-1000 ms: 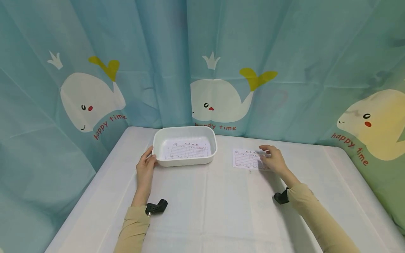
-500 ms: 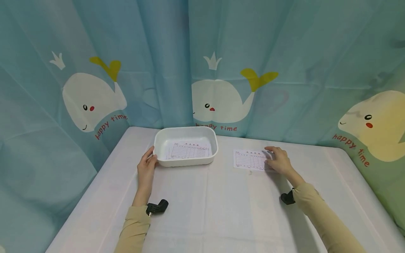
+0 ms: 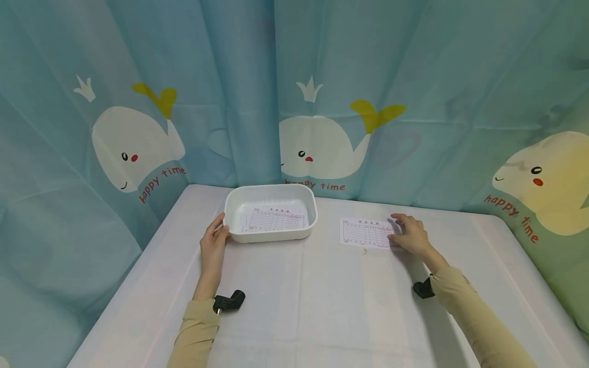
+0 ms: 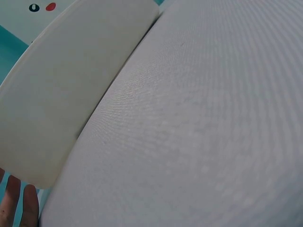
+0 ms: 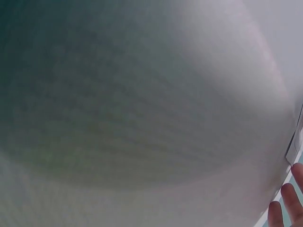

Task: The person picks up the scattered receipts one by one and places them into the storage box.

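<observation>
A white plastic basin [image 3: 271, 236] stands at the back left of the table, with a printed form [image 3: 276, 220] lying flat inside. My left hand [image 3: 213, 250] touches the basin's left front corner, its fingers along the outer wall. In the left wrist view, fingers [image 4: 30, 205] show beside that wall [image 4: 66, 85]. A second printed form [image 3: 365, 233] lies flat on the table, right of the basin. At its right end is my right hand [image 3: 411, 236], thumb and forefinger spread apart; whether the thumb touches the paper, I cannot tell. The right wrist view shows fingertips [image 5: 292, 198] at its edge.
White cloth covers the table [image 3: 313, 306]. Behind it hangs a blue-green curtain [image 3: 239, 102] printed with whales, close to the back edge. A black wrist camera [image 3: 230, 300] sits on the left wrist, and another wrist camera [image 3: 423, 289] on the right.
My right hand has slid to the right over the form towards its right end, uncovering more of the print. The left hand and the basin stay put.
</observation>
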Tool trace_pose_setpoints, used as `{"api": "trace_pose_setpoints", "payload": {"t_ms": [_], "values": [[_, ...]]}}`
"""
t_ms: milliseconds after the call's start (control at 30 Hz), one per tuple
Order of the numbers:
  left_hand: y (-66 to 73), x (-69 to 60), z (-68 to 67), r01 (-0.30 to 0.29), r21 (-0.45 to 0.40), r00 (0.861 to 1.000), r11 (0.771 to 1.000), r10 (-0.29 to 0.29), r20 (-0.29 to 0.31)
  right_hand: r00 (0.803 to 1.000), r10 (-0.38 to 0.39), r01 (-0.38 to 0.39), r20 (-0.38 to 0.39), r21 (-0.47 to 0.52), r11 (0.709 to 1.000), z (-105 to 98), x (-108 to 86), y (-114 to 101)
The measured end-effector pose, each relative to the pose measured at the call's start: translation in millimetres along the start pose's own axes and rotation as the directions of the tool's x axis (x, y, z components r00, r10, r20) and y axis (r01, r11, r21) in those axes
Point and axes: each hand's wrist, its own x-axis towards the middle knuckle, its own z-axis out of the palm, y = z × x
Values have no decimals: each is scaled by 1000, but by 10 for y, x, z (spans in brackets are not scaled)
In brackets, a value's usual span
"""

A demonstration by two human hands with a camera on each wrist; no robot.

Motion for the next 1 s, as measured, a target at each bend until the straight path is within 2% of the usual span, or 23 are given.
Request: {"api": "trace_pose_setpoints", "payload": {"t_ms": [333, 1000], "values": [[-20, 10, 13, 0, -9, 1000, 1000, 0, -5, 1000, -20, 20, 14, -10, 1000, -40, 7, 34], [-18, 6, 11, -1, -7, 1000, 1000, 1, -4, 1000, -8, 8, 23, -2, 1000, -11, 24, -5]]}}
